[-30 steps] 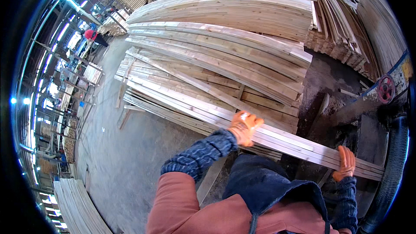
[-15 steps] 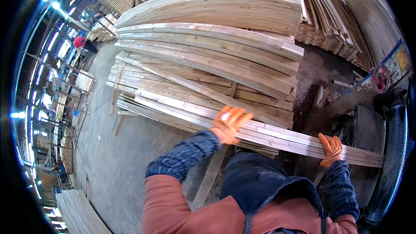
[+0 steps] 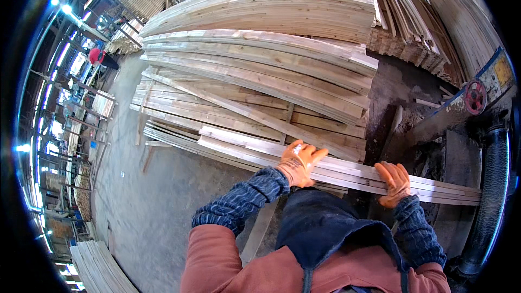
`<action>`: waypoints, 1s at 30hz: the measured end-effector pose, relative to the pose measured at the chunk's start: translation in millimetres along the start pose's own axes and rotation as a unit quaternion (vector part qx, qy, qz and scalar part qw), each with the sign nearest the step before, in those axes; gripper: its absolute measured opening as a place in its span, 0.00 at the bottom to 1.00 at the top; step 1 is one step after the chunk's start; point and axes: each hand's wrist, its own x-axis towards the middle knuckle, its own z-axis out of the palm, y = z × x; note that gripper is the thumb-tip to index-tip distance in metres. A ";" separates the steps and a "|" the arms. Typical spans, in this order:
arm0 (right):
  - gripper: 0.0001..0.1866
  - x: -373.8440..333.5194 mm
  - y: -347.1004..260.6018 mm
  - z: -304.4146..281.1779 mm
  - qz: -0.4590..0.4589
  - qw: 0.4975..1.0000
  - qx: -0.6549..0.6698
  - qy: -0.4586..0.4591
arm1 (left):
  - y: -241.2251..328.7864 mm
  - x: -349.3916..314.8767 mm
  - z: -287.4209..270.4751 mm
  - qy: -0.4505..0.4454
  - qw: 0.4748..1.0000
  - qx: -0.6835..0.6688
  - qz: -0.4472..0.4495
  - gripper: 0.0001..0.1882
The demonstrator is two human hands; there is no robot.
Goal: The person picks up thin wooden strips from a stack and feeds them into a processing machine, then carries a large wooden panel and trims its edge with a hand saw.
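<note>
Several long pale wooden strips [image 3: 353, 174] lie side by side in front of my body, their right ends at a dark ribbed roller [image 3: 493, 171]. My left hand [image 3: 299, 164], in an orange glove, is closed over the strips near their middle. Farther right, my right hand [image 3: 394, 183], gloved alike, grips the same strips with its fingers bent over the far edge. Its thumb and palm are partly hidden. Beneath and beyond the strips is a low stack of wooden boards [image 3: 211, 106], with one loose board [image 3: 217, 96] slanting across it.
Taller board stacks [image 3: 260, 13] stand beyond. A machine with a red handwheel [image 3: 475, 97] is at the right, and more timber [image 3: 401, 46] lies at the far right. Concrete floor [image 3: 157, 206] stretches left, where a person in red [image 3: 97, 57] bends far off. Planks [image 3: 100, 266] lie lower left.
The strips have slid right toward the roller, and their left ends with them. My left hand has moved right, while my right hand has shifted left along the strips, so the hands are closer together.
</note>
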 end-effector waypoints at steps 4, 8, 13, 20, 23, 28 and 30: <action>0.56 -5.9 6.7 -3.4 0.088 0.995 -0.042 -0.037 | -20.3 -18.2 2.5 0.082 0.997 -0.003 0.008 0.56; 0.59 -35.0 42.6 -21.8 0.158 0.981 -0.082 -0.079 | -89.0 -61.2 0.7 0.071 0.989 0.082 -0.099 0.58; 0.59 -47.5 71.9 -48.2 0.273 0.946 -0.098 -0.147 | -84.1 -43.8 1.6 0.022 0.995 0.041 -0.091 0.51; 0.39 -10.3 103.6 -45.5 0.267 0.918 0.291 0.029 | 0.6 -0.8 4.4 0.079 0.997 -0.002 0.006 0.47; 0.34 45.9 70.9 -50.2 0.222 0.966 0.129 -0.005 | 29.5 9.3 7.3 0.085 0.994 -0.028 0.057 0.43; 0.32 58.6 53.7 -34.1 0.162 0.976 0.140 -0.029 | 82.8 58.1 -10.3 -0.006 0.985 -0.095 0.141 0.48; 0.30 58.9 44.7 -25.7 0.153 0.982 0.111 0.004 | 105.1 72.5 -15.4 -0.007 0.982 -0.110 0.156 0.48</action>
